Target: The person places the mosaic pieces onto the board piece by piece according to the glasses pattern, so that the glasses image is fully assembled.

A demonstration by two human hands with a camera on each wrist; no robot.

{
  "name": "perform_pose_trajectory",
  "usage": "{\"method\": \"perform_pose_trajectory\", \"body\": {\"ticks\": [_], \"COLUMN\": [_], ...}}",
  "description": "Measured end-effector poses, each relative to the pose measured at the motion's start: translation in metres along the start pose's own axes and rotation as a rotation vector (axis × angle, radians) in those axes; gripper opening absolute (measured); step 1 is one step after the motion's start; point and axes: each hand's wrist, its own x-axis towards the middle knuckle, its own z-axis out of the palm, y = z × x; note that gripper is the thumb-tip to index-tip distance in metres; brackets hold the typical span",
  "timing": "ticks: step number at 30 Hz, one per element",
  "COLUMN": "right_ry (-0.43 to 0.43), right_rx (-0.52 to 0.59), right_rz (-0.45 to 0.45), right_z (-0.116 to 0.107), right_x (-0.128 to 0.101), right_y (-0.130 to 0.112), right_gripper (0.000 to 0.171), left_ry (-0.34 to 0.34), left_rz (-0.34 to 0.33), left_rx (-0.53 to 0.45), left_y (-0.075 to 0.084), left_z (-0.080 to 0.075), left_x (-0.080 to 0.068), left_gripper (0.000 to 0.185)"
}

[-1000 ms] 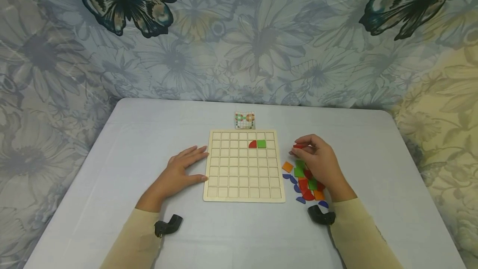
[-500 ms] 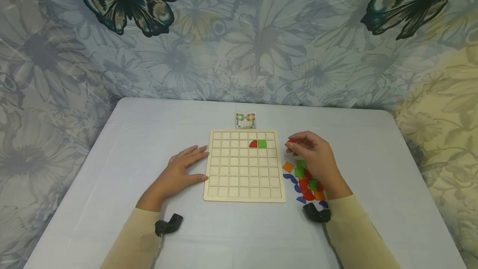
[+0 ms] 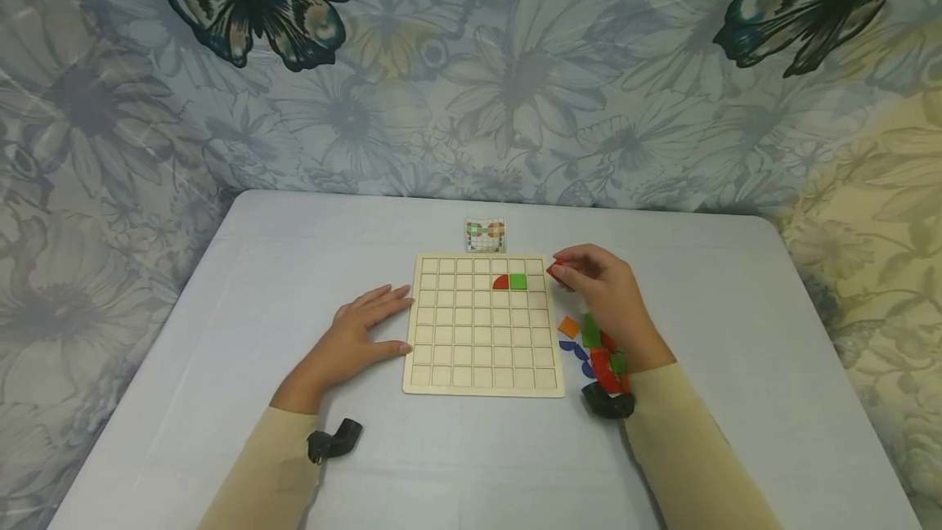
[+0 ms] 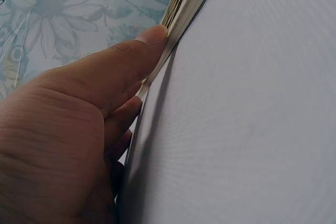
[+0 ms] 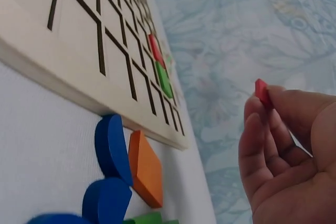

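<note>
A pale wooden grid board (image 3: 482, 362) lies flat on the table. In its second row from the top sit a red quarter-circle tile (image 3: 501, 282) and, to its right, a green square tile (image 3: 518, 281). My left hand (image 3: 356, 338) rests beside the board, its fingertips and thumb touching the left edge with fingers spread. Between thumb and fingers, my right hand (image 3: 607, 293) pinches a small red tile (image 5: 262, 92) above the table by the board's upper right edge. The fingers partly cover this tile, so its full shape is unclear.
A small printed pattern card (image 3: 485, 235) lies behind the board. Right of the board is a loose pile with an orange square tile (image 3: 569, 327), blue segment-shaped tiles (image 3: 580, 352), green tiles (image 3: 591, 332) and red ones, partly hidden under the right wrist. A patterned cloth hangs behind.
My right hand has moved left and away from me with the red tile, from above the pile to the board's upper right edge. The left hand stays in place.
</note>
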Motion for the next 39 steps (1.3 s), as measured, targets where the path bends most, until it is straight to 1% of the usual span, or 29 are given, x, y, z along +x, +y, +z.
{"method": "perform_pose_trajectory", "body": {"ticks": [5,10,15,20,23,28,30,32,34,39], "right_ry": [-0.027,-0.028,-0.023,-0.018,-0.008,-0.002,-0.004,-0.003,0.0,-0.009], "right_rx": [0.055,0.071,0.084,0.057,0.03,0.063,0.065,0.032,-0.007,-0.03], "right_rz": [0.029,0.067,0.081,0.088,0.105,0.144,0.142,0.125,0.105,0.079], "right_z": [0.006,0.01,0.014,0.017,0.017,0.017,0.018,0.018,0.019,0.019], "right_x": [0.006,0.011,0.016,0.018,0.018,0.019,0.02,0.02,0.02,0.019], "right_y": [-0.001,0.003,0.012,0.017,0.018,0.021,0.023,0.024,0.024,0.022], "right_gripper": [0.032,0.037,0.028,0.02,0.023,0.032,0.034,0.034,0.031,0.022], "left_ry": [-0.001,-0.002,-0.001,0.001,0.002,0.003,0.003,0.002,0.0,-0.005], "left_rz": [0.007,0.011,0.01,0.013,0.014,0.014,0.014,0.015,0.014,0.016], "left_rx": [-0.005,-0.014,-0.011,-0.009,-0.012,-0.015,-0.016,-0.018,-0.022,-0.009], "left_y": [0.0,0.001,0.002,0.002,0.001,0.0,0.0,0.0,0.0,0.0], "left_z": [0.0,0.0,-0.001,-0.002,-0.002,-0.002,-0.002,-0.002,-0.002,-0.002], "left_x": [0.001,0.001,0.001,0.001,0.001,0.001,0.0,0.0,0.0,0.001], "left_gripper": [0.078,0.078,0.077,0.077,0.077,0.077,0.077,0.077,0.076,0.075]}}
